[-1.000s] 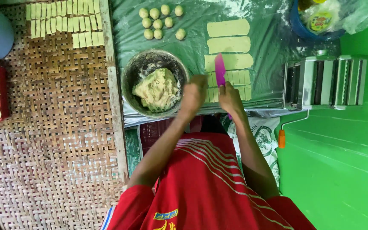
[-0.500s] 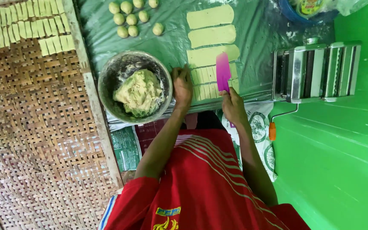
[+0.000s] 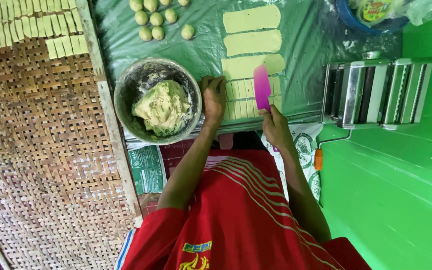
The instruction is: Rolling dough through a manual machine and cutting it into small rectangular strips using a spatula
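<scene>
Right hand (image 3: 275, 126) is closed around the handle end of a pink scraper (image 3: 261, 86); the blade points far and stands on the dough strip (image 3: 251, 97) nearest the person. Left hand (image 3: 214, 96) lies flat with fingers spread on the left end of the same strip, pinning it; it holds nothing.

The strip sits on the green sheet (image 3: 306, 40) that covers the desk, just right of the metal bowl (image 3: 126, 85). It is already scored into narrow pieces. Three uncut strips (image 3: 252, 18) lie farther away in a column.

Handling, as a judgement:
- The strip looks thin, soft and light. It will probably stretch or tear if lifted by one end.
- Best to slide the scraper under and carry pieces flat, or pinch each short piece at both ends.
- The surface looks dry and floury, so it is likely not slippery, though it may stick to the sheet.
- The scraper looks like stiff plastic, light, with a plain handle end to take hold of.

Around it:
- The dough lump (image 3: 162, 106) in the bowl looks sticky and heavier.
- Dough balls (image 3: 157, 20) lie far left on the sheet.
- Cut pieces (image 3: 36, 25) lie in rows on the woven tray (image 3: 41, 150) at left.
- The roller machine (image 3: 376, 90) stands at right, its crank toward the person.
</scene>
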